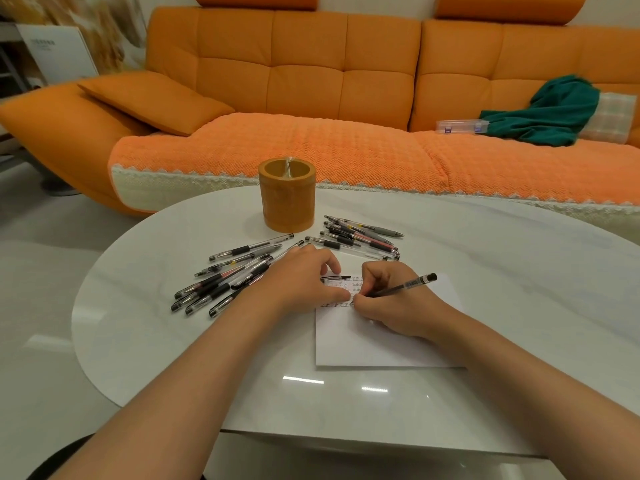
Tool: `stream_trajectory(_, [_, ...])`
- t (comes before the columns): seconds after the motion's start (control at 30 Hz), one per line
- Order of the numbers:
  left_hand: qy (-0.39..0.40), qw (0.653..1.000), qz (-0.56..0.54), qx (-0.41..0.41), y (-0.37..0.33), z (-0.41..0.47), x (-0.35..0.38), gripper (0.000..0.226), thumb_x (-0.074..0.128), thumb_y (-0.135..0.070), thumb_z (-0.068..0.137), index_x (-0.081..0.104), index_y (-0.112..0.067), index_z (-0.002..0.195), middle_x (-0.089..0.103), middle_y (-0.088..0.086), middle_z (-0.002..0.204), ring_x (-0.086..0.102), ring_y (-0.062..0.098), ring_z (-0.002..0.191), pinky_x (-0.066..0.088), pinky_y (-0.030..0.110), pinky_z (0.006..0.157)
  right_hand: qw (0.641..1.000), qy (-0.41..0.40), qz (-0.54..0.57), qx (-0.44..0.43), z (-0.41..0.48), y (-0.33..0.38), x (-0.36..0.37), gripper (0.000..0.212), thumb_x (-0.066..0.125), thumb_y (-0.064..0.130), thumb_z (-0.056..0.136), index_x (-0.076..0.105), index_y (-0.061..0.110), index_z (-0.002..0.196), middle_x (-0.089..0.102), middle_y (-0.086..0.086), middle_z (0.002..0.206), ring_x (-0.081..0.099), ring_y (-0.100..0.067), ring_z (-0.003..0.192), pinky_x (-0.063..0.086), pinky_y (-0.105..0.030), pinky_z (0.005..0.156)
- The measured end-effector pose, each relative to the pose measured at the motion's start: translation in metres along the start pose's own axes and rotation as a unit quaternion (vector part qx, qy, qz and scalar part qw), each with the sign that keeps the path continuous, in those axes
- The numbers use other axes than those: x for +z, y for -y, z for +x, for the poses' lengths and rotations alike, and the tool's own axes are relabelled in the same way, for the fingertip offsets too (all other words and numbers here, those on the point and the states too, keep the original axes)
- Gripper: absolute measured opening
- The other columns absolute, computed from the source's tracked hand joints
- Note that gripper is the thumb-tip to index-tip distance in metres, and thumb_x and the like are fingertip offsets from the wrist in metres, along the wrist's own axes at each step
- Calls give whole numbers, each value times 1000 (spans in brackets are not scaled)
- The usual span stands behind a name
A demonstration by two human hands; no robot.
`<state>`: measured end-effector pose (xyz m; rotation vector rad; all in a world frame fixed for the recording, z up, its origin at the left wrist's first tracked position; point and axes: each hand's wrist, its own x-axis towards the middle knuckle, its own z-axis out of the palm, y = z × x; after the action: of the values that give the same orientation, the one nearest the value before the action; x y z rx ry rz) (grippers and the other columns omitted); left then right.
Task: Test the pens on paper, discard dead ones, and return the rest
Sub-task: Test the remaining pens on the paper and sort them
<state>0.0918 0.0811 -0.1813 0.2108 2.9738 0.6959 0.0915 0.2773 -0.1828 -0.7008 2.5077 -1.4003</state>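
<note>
The pen [403,289] I am testing sits in my right hand [388,308], my fingers curled round its lower barrel. Its tip is down on the sheet of paper [381,344], beside rows of small written marks, and its black end points up and to the right. My left hand [304,277] rests on the paper's upper left part with its fingers bent. A small dark cap [336,278] lies at its fingertips, and I cannot tell whether I pinch it. One heap of pens [221,282] lies left of that hand, another heap [360,237] beyond the paper. The orange pen holder [286,199] stands upright behind both on the white table [138,306].
</note>
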Motion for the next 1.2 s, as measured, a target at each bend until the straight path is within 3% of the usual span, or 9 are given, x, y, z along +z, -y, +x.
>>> stream_trajectory(0.1, [5, 1000, 2, -3, 0, 0, 0, 47, 72, -61, 78, 56, -40, 117, 53, -11, 111, 44, 10, 107, 47, 33, 86, 1000, -6, -6, -3, 0, 0, 0, 21, 70, 3, 79, 52, 1, 68, 64, -8, 60, 62, -15, 50, 48, -29, 49])
stream_trajectory(0.23, [6, 1000, 0, -8, 0, 0, 1, 47, 73, -61, 78, 56, -40, 117, 52, -11, 112, 45, 11, 109, 48, 35, 90, 1000, -18, 2, -7, -1, -1, 0, 24, 69, 1, 79, 52, 9, 64, 62, -10, 57, 61, -16, 49, 44, -26, 48])
stream_trajectory(0.63, [6, 1000, -3, -6, 0, 0, 1, 48, 73, -60, 78, 56, -39, 118, 53, -10, 114, 44, 11, 108, 48, 36, 92, 1000, -5, 27, -4, 1, -5, -2, 20, 68, -1, 79, 54, 4, 66, 63, -19, 61, 61, -19, 50, 45, -28, 49])
stream_trajectory(0.83, [6, 1000, -3, -7, 0, 1, 1, 48, 73, -60, 78, 57, -38, 118, 53, -9, 114, 44, 12, 110, 48, 36, 92, 1000, -6, 21, 0, 1, -4, 0, 22, 69, -1, 78, 53, 7, 65, 61, -7, 56, 61, -19, 50, 46, -26, 49])
stream_trajectory(1.2, [9, 1000, -5, -9, 0, 1, 1, 48, 74, -59, 78, 56, -39, 118, 53, -9, 114, 44, 12, 109, 48, 34, 90, 999, 16, 27, -8, 0, -4, -2, 20, 69, -1, 81, 56, 5, 66, 64, -7, 58, 61, -17, 51, 48, -28, 53])
